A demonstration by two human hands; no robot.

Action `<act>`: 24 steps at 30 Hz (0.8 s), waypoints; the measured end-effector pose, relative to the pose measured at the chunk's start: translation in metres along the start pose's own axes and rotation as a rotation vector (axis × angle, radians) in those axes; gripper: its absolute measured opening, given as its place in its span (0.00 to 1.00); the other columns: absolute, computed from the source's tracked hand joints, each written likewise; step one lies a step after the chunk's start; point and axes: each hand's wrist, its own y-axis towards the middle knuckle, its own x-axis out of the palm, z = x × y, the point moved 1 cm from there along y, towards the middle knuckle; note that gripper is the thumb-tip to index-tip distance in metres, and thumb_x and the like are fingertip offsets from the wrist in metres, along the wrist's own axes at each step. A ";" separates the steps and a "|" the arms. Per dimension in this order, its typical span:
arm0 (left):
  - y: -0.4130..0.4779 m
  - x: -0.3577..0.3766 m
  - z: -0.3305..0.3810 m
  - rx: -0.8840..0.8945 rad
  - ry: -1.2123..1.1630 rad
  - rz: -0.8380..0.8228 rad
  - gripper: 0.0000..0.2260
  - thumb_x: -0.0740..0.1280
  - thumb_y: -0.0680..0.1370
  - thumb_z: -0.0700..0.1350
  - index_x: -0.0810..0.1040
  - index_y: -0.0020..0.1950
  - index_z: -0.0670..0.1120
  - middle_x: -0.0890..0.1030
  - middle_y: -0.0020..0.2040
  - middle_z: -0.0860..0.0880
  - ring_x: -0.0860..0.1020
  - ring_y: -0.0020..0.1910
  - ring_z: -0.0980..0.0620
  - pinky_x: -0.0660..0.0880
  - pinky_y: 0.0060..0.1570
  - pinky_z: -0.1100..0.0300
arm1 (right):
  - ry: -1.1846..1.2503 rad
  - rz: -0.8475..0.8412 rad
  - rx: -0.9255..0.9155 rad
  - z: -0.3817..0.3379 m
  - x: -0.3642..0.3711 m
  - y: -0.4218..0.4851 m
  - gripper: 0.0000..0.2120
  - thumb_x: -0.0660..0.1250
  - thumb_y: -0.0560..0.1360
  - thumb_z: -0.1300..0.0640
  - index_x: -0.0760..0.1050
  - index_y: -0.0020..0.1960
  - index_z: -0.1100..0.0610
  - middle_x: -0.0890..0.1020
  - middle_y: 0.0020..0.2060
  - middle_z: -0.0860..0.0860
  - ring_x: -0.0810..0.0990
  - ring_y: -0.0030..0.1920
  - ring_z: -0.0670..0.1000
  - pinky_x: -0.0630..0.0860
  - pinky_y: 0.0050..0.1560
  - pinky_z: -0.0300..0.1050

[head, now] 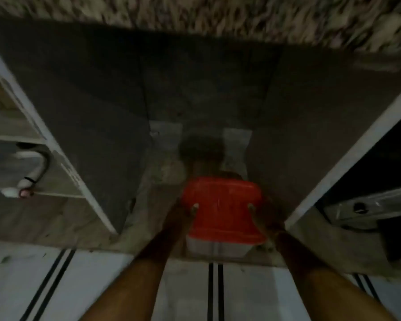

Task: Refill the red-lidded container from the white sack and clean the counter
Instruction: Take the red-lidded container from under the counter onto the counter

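Note:
The red-lidded container (222, 212), a whitish tub under a red lid, sits low in a dim cabinet opening below the counter. My left hand (183, 214) grips its left side and my right hand (262, 216) grips its right side, thumbs resting on the lid. Both forearms reach in from the bottom of the view. Behind the container lies something pale, possibly the white sack (237, 144), partly in shadow and too blurred to be sure.
An open cabinet door (56, 144) stands on the left and another (347, 158) on the right. A white pipe (36, 167) hangs in the left compartment. A metal object (368, 207) lies at the right. The speckled counter edge (241, 15) is above, tiled floor (195, 293) below.

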 end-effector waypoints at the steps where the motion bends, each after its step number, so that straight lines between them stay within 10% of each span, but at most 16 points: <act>1: 0.003 0.005 -0.004 0.002 -0.039 -0.015 0.29 0.61 0.83 0.59 0.63 0.80 0.46 0.75 0.72 0.47 0.76 0.64 0.53 0.70 0.57 0.64 | 0.068 0.026 0.003 0.005 0.005 0.002 0.35 0.63 0.78 0.36 0.64 0.78 0.55 0.75 0.70 0.59 0.75 0.69 0.64 0.70 0.71 0.61; 7: 0.012 0.011 -0.010 -0.097 -0.027 0.005 0.27 0.66 0.83 0.53 0.70 0.77 0.40 0.75 0.73 0.40 0.75 0.71 0.42 0.69 0.71 0.55 | 0.169 0.028 0.065 0.014 0.012 -0.003 0.38 0.57 0.79 0.33 0.67 0.78 0.60 0.77 0.69 0.63 0.76 0.69 0.64 0.69 0.72 0.59; 20: -0.180 -0.129 0.141 -0.321 0.003 0.073 0.29 0.62 0.80 0.64 0.76 0.64 0.40 0.83 0.57 0.41 0.81 0.50 0.45 0.75 0.50 0.59 | 0.218 -0.040 0.267 -0.125 -0.146 -0.174 0.31 0.55 0.81 0.34 0.70 0.73 0.56 0.82 0.62 0.59 0.82 0.58 0.62 0.77 0.60 0.49; 24: -0.262 -0.204 0.226 -0.315 0.068 0.078 0.28 0.61 0.81 0.64 0.73 0.67 0.41 0.82 0.59 0.39 0.81 0.57 0.38 0.75 0.57 0.52 | 0.141 -0.066 0.314 -0.188 -0.230 -0.244 0.36 0.55 0.78 0.33 0.71 0.69 0.62 0.79 0.62 0.64 0.79 0.60 0.64 0.74 0.62 0.52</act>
